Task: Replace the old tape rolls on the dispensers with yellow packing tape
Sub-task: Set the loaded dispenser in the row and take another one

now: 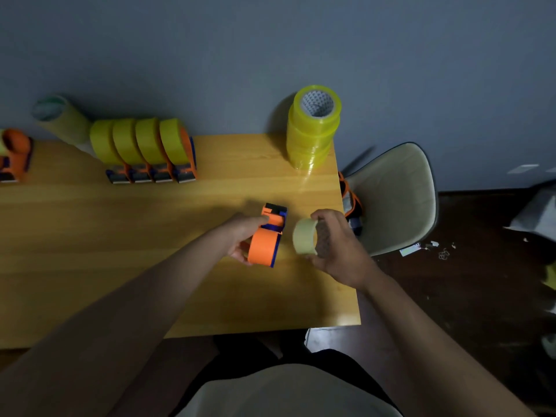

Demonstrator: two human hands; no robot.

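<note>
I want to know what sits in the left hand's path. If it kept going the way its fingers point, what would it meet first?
The left hand already grips the orange and blue tape dispenser. Beyond that lies bare wooden table, then probably the stack of yellow tape rolls, though depth is unclear.

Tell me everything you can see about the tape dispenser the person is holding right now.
The orange dispenser looks like plastic, with a rounded orange body, blue side edges and a dark head at its far end. No roll shows on it. It sits near the right side of the wooden table, its head pointing away. The left hand grips it; the pale old roll is beside it in the right hand.
</note>
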